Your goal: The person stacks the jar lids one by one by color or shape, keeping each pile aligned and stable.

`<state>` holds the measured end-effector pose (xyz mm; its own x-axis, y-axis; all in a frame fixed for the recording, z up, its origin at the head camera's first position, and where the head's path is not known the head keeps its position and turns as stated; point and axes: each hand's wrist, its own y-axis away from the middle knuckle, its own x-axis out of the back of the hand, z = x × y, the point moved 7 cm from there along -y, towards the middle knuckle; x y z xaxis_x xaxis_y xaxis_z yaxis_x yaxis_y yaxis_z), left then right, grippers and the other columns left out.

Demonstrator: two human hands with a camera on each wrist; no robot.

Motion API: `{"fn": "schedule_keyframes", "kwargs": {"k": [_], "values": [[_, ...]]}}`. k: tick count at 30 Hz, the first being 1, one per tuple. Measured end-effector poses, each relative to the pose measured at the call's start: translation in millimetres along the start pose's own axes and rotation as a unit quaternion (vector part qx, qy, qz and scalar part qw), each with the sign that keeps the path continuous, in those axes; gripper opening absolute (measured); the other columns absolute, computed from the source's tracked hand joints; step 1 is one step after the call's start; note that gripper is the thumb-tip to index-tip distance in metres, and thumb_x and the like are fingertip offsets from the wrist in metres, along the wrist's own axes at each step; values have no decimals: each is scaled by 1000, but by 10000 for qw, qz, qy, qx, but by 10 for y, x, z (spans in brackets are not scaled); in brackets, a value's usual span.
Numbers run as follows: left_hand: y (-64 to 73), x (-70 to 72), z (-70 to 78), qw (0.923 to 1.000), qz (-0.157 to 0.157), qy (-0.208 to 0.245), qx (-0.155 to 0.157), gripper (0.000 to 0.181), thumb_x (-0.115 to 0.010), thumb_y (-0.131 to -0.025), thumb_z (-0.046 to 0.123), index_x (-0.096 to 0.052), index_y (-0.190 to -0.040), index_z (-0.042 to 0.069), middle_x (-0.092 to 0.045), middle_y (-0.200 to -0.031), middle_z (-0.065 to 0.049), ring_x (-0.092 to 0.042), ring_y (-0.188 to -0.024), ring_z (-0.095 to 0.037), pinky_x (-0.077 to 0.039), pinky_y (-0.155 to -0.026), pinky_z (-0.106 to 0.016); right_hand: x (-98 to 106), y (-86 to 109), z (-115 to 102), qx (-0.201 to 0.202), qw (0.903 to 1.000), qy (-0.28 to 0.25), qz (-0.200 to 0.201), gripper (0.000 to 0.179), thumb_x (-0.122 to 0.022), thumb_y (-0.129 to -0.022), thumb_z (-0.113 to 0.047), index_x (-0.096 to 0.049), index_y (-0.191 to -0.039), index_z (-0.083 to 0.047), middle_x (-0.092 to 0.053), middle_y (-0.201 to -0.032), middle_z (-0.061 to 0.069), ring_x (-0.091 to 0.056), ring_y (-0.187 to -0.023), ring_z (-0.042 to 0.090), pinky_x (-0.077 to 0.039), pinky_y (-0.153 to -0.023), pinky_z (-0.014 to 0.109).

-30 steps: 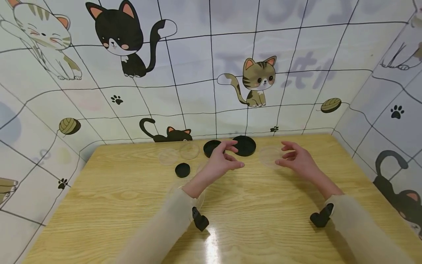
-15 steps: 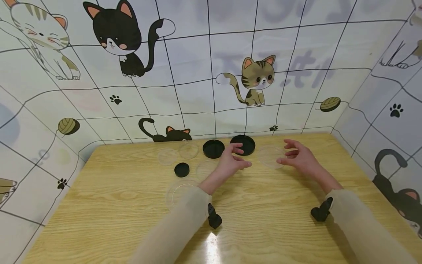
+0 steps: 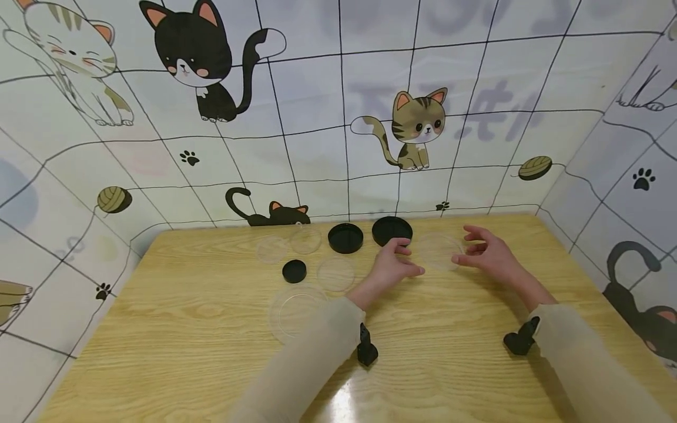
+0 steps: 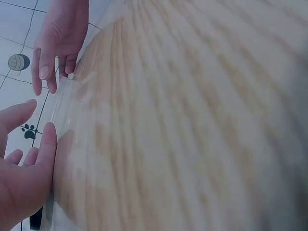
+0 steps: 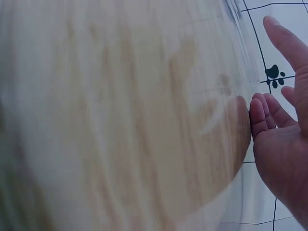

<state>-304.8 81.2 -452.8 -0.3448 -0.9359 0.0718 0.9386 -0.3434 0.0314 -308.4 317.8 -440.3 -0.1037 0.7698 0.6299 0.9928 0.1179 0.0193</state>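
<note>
My left hand [image 3: 391, 267] hovers low over the table in front of the larger black round dish [image 3: 390, 226], overlapping its front edge in the head view. Its fingers are loosely bent and hold nothing. To its right lies a clear round dish [image 3: 435, 251], thin and see-through. At that dish's right edge is my right hand [image 3: 489, 254], thumb and fingers spread in a loose curve, gripping nothing. Both hands, left [image 4: 21, 187] and right [image 4: 62, 33], face each other in the left wrist view. The right wrist view has my right hand [image 5: 284, 130] relaxed at the far right.
On the wooden table [image 3: 185, 329] lie a medium black dish [image 3: 345, 238], a small black dish [image 3: 294, 271] and several clear round pieces, including a large one [image 3: 288, 320] partly covered by my left sleeve [image 3: 317, 352]. A cat-patterned wall sheet [image 3: 312, 158] borders the back.
My left hand has moved right, from in front of the medium black dish towards the clear dish. My right hand has shifted only slightly. The dishes lie where they were.
</note>
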Motion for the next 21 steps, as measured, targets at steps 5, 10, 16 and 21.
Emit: {"fn": "schedule_keyframes", "kwargs": {"k": [5,10,16,21], "values": [[-64,-74,-11,10000,66,-7,29,72,-83,-82,-6,-50,-145,0,-56,-127,-16,-66,-102,-22,-57,-82,-31,-22,-4,35,73,9997,-102,-191,94,-83,-90,-26,-25,-159,2,-43,-144,28,-50,-118,37,-44,-79,12],[-87,-97,4,10000,46,-23,31,73,-83,-82,-5,-49,-146,1,-56,-127,-14,-66,-103,-23,-57,-82,-32,-55,-26,48,119,9991,1,-402,96,-82,-90,-26,-23,-160,3,-40,-146,28,-47,-120,38,-42,-83,14],[-132,-130,-16,9997,196,-137,84,73,-84,-82,-3,-50,-147,3,-57,-122,-8,-70,-97,-21,-56,-79,-30,-83,-44,42,278,9979,114,-568,97,-84,-88,-25,-24,-158,5,-41,-146,27,-47,-118,36,-42,-84,19],[-174,-144,-53,9990,332,-248,172,74,-86,-81,-2,-52,-147,5,-59,-120,-5,-71,-96,-18,-57,-80,-29,-99,-54,48,374,9973,240,-577,96,-84,-88,-24,-26,-157,6,-44,-144,26,-49,-114,34,-42,-85,20]]}}
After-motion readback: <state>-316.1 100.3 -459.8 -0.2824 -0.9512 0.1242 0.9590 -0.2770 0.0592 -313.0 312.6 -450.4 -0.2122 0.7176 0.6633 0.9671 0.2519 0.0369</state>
